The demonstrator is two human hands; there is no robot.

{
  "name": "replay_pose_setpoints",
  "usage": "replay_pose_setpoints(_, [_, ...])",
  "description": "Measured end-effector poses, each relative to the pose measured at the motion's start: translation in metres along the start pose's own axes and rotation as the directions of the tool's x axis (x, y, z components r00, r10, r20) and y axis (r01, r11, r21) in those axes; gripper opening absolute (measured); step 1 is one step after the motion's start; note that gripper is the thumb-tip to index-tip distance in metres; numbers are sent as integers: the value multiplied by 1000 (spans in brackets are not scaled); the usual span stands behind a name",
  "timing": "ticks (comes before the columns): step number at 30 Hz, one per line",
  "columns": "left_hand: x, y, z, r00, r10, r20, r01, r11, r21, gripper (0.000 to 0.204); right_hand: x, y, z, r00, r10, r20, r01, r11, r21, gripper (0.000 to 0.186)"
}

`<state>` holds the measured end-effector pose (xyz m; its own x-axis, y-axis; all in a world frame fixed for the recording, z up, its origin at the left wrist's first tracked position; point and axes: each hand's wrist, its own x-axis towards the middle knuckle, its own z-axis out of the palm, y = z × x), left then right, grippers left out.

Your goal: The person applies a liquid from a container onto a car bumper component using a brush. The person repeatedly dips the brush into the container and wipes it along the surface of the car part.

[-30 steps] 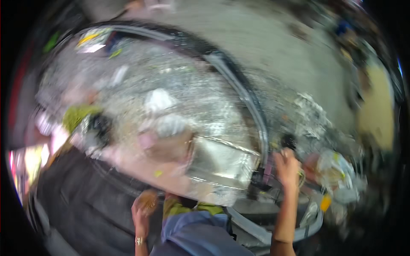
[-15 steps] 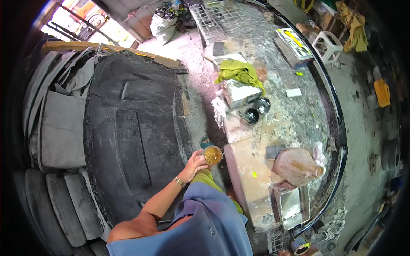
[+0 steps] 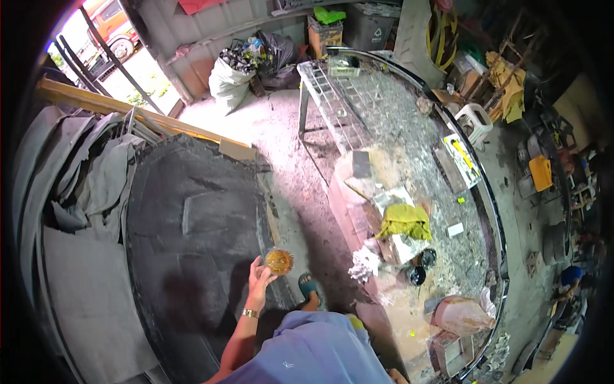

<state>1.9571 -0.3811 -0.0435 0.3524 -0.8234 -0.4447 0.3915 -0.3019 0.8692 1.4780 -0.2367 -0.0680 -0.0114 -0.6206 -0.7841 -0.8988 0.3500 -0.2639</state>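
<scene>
My left hand, with a metal watch on its wrist, is closed on a round clear cup of amber-coloured content, seen from above. It holds the cup by its side, above the right edge of a large black moulded panel. Only a small patch of skin at the lower edge, beside my blue shirt, shows of my right hand; its fingers are hidden. The long, stained workbench stands to the right of both.
On the bench lie a yellow-green cloth, two dark round cups, a plastic-wrapped bundle and a metal box. Grey sheets stand left of the panel. A white sack and a white stool are farther off.
My left hand has moved left with the cup, from beside the bench to over the panel. My view has tilted up and shows more of the far wall. My right hand shows even less.
</scene>
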Motion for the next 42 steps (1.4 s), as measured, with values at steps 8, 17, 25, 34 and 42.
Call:
replay_pose_setpoints(8, [105,69,-20,992,59,-110,-75,985,-154,61,162,-221,-93,965,-200,-168,185,977,-103,27])
replay_pose_setpoints(17, [300,161,10,996,82,-27,-86,973,-214,51,254,-266,-114,997,6,-82,-15,993,-119,26])
replay_pose_setpoints(25, [497,273,50,996,76,-51,-84,981,-173,58,261,-312,-127,952,290,93,-288,957,-34,27])
replay_pose_setpoints(34, [706,347,57,997,80,2,-76,959,-274,56,355,-384,-85,950,305,59,-285,932,-222,23])
replay_pose_setpoints(42, [943,386,-3,999,-44,0,44,999,10,63,485,-560,-141,803,515,299,-472,857,-207,19])
